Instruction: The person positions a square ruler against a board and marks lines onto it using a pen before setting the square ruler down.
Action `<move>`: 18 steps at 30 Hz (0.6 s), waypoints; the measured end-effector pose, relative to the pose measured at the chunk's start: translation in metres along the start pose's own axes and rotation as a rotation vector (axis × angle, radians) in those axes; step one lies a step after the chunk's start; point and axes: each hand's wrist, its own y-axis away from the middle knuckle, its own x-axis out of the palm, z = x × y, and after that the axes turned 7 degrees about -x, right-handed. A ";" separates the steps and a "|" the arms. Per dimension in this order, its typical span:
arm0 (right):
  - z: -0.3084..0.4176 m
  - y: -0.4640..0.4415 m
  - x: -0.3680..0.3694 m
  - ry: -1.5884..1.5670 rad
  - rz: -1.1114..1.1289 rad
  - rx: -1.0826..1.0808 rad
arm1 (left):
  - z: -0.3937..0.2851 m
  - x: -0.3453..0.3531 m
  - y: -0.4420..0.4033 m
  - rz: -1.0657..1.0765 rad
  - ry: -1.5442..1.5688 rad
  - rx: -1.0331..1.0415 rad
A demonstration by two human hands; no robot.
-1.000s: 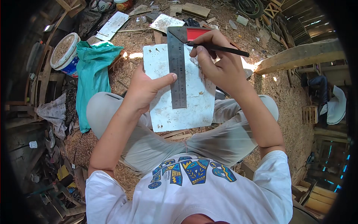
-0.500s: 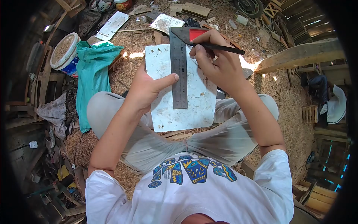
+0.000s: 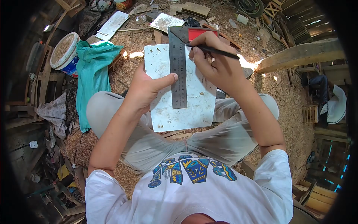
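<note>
My left grip is clamped on the left edge of the white board, thumb pressed on the try square; my fingers underneath are hidden. The board lies in front of me, between my bent knees, its face scuffed and stained. The square's steel blade runs lengthwise down it, and its handle with the red panel sits at the board's far edge. My right grip is closed around a black pen, which slants so its tip is at the blade's right edge, just below the handle; I cannot tell whether the tip touches the board. To my left, a teal cloth hangs beside a bucket. Shavings cover the floor, and a wooden beam juts in from the right.
</note>
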 end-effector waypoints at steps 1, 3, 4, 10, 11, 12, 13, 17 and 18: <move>0.002 0.001 -0.001 0.007 0.030 0.017 | -0.001 0.001 0.001 -0.011 0.024 0.007; 0.004 0.002 -0.003 0.029 0.076 -0.011 | -0.001 0.001 0.000 -0.026 0.019 0.019; 0.005 0.003 -0.003 0.051 0.123 -0.038 | -0.002 0.000 0.000 -0.041 0.014 0.030; 0.009 0.007 0.004 0.008 0.076 -0.065 | -0.006 -0.004 0.000 -0.019 0.017 -0.022; 0.010 0.006 0.003 0.007 0.078 -0.066 | -0.006 -0.005 0.000 -0.021 0.019 -0.022; 0.011 0.005 0.002 0.014 0.087 -0.059 | -0.005 -0.005 0.000 -0.021 0.008 -0.019; 0.011 0.005 0.001 0.021 0.095 -0.052 | -0.005 -0.005 0.000 -0.020 -0.003 -0.016; 0.009 0.006 0.001 0.031 0.086 -0.057 | -0.005 -0.004 0.000 -0.013 0.017 -0.017; 0.009 0.006 0.000 0.048 0.116 -0.057 | -0.005 -0.004 0.000 -0.014 0.018 -0.015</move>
